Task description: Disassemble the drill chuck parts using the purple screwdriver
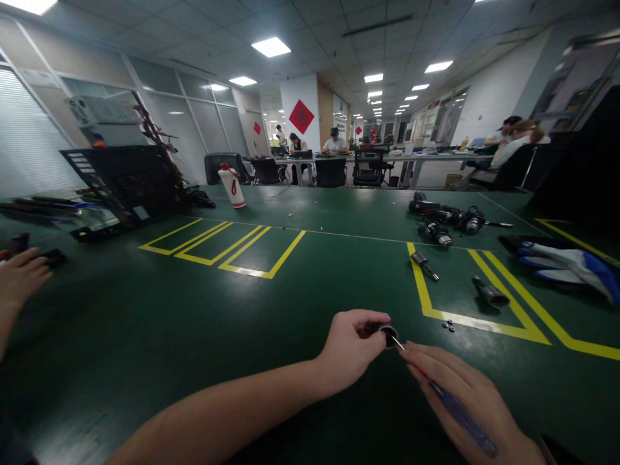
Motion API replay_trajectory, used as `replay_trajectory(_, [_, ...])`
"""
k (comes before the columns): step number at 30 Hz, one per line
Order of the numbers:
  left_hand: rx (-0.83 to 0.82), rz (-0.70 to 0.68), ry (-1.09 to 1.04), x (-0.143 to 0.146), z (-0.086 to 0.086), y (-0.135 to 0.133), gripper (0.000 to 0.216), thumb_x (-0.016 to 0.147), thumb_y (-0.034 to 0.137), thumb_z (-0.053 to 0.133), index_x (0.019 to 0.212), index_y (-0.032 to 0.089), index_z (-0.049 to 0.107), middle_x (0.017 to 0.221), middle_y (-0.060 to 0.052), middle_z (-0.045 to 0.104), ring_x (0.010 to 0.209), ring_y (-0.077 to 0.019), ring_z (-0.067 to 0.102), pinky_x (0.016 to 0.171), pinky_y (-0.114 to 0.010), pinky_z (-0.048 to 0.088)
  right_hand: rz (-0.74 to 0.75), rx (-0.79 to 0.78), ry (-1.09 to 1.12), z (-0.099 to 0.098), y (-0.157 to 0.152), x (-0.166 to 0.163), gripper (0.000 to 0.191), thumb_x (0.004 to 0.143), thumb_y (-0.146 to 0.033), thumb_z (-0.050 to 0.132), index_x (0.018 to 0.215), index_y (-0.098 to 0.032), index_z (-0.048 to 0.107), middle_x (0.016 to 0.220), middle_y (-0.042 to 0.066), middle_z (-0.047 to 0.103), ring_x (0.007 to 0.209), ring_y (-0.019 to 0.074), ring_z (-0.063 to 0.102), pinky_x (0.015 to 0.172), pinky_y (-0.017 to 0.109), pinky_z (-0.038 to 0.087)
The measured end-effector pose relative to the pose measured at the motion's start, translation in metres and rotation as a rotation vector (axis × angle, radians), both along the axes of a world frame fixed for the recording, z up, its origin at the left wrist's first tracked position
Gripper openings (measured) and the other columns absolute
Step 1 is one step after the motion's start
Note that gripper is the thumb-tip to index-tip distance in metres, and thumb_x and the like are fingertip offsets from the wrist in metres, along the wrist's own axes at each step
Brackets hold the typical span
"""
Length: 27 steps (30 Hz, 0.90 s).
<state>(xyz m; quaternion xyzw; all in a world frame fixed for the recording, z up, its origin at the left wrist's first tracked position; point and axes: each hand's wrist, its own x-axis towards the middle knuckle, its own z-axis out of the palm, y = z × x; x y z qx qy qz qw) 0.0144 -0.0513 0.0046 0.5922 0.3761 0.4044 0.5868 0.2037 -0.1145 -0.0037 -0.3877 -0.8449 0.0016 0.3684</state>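
Note:
My left hand (351,342) is closed around a dark metal part with a round hollow end (389,332), its opening turned toward my right. In my right hand (460,387) lies a screwdriver (458,413) with a bluish-purple see-through handle. Its thin metal shaft reaches into the mouth of the hollow part. The tip is hidden inside. Both hands are just above the green table (271,323). Three small dark rings (449,326) sit just beyond my right hand. Farther off are a cup-ended metal shaft (491,294) and a smaller similar one (423,263).
Black tools (438,232) lie at the back right, near blue-and-white gloves (566,261). Yellow tape marks the tabletop. A white bottle (232,186) stands at the far edge; a black rack (126,184) is on the left. Another person's hand (22,274) with a black object is at far left.

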Motion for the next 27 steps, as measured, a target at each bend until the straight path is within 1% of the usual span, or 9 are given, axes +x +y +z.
replay_trajectory(4, [0.034, 0.002, -0.009, 0.0, -0.003, 0.0, 0.028, 0.076, 0.016, 0.061, 0.103, 0.014, 0.067, 0.099, -0.009, 0.069, 0.088, -0.0186, 0.065, 0.08, -0.034, 0.054, 0.034, 0.014, -0.038, -0.002, -0.001, 0.003, 0.044, 0.081, -0.015, 0.055, 0.125, -0.021, 0.055, 0.117, 0.007, 0.067, 0.104, 0.0224, 0.065, 0.084, 0.029, 0.056])
replay_trajectory(9, [0.089, 0.023, -0.025, 0.001, -0.006, 0.0, 0.027, 0.075, 0.016, 0.061, 0.101, 0.015, 0.068, 0.101, -0.009, 0.069, 0.088, -0.0187, 0.065, 0.08, -0.034, 0.054, 0.051, 0.044, -0.086, 0.001, -0.004, 0.005, 0.044, 0.083, -0.014, 0.054, 0.127, -0.019, 0.054, 0.12, 0.007, 0.066, 0.105, 0.0216, 0.065, 0.085, 0.027, 0.056])
replay_trajectory(12, [0.12, 0.011, -0.02, 0.001, -0.004, -0.002, 0.026, 0.075, 0.016, 0.061, 0.1, 0.015, 0.069, 0.102, -0.008, 0.069, 0.09, -0.0185, 0.065, 0.082, -0.033, 0.053, 0.059, 0.072, -0.111, 0.003, -0.005, 0.006, 0.045, 0.083, -0.014, 0.053, 0.128, -0.017, 0.053, 0.12, 0.008, 0.066, 0.105, 0.0216, 0.064, 0.086, 0.028, 0.055])
replay_trajectory(15, [0.142, 0.002, -0.004, 0.0, -0.001, -0.003, 0.026, 0.076, 0.015, 0.06, 0.1, 0.015, 0.069, 0.103, -0.008, 0.068, 0.092, -0.0186, 0.065, 0.084, -0.033, 0.053, 0.065, 0.09, -0.128, 0.003, -0.006, 0.004, 0.044, 0.084, -0.014, 0.051, 0.128, -0.019, 0.053, 0.119, 0.007, 0.067, 0.104, 0.0212, 0.065, 0.085, 0.028, 0.055])
replay_trajectory(17, [0.149, 0.014, 0.013, 0.0, -0.001, -0.003, 0.026, 0.076, 0.015, 0.059, 0.099, 0.014, 0.069, 0.104, -0.008, 0.068, 0.093, -0.0187, 0.065, 0.084, -0.032, 0.053, 0.07, 0.108, -0.115, 0.002, -0.007, 0.001, 0.041, 0.087, -0.019, 0.049, 0.127, -0.021, 0.054, 0.116, 0.006, 0.068, 0.103, 0.0217, 0.066, 0.086, 0.029, 0.055])
replay_trajectory(19, [0.148, 0.029, 0.026, 0.0, -0.001, -0.002, 0.026, 0.076, 0.015, 0.059, 0.1, 0.014, 0.069, 0.105, -0.009, 0.068, 0.093, -0.0188, 0.065, 0.083, -0.032, 0.054, 0.067, 0.122, -0.07, 0.0, -0.009, -0.004, 0.039, 0.089, -0.029, 0.047, 0.126, -0.022, 0.056, 0.114, 0.007, 0.069, 0.103, 0.0242, 0.066, 0.087, 0.033, 0.055])
replay_trajectory(21, [0.144, 0.033, 0.029, 0.0, -0.003, -0.001, 0.027, 0.076, 0.015, 0.058, 0.1, 0.014, 0.069, 0.103, -0.009, 0.069, 0.091, -0.0186, 0.065, 0.082, -0.032, 0.054, 0.05, 0.12, -0.032, -0.002, -0.01, -0.006, 0.041, 0.089, -0.038, 0.044, 0.125, -0.022, 0.057, 0.114, 0.008, 0.069, 0.102, 0.0264, 0.066, 0.087, 0.037, 0.054])
replay_trajectory(23, [0.139, 0.041, 0.032, 0.001, -0.004, -0.001, 0.027, 0.075, 0.015, 0.058, 0.099, 0.013, 0.069, 0.1, -0.009, 0.069, 0.088, -0.0188, 0.066, 0.08, -0.033, 0.055, 0.05, 0.12, -0.047, -0.003, -0.009, -0.005, 0.042, 0.089, -0.039, 0.044, 0.126, -0.022, 0.057, 0.113, 0.009, 0.07, 0.1, 0.0257, 0.067, 0.086, 0.035, 0.055])
replay_trajectory(27, [0.133, 0.066, 0.038, 0.003, -0.003, -0.001, 0.027, 0.072, 0.014, 0.059, 0.096, 0.011, 0.07, 0.099, -0.011, 0.07, 0.086, -0.0202, 0.066, 0.079, -0.035, 0.055, 0.113, 0.189, -0.131, -0.005, -0.002, 0.003, 0.042, 0.089, -0.033, 0.044, 0.127, -0.019, 0.055, 0.113, 0.008, 0.07, 0.099, 0.0232, 0.067, 0.084, 0.03, 0.056])
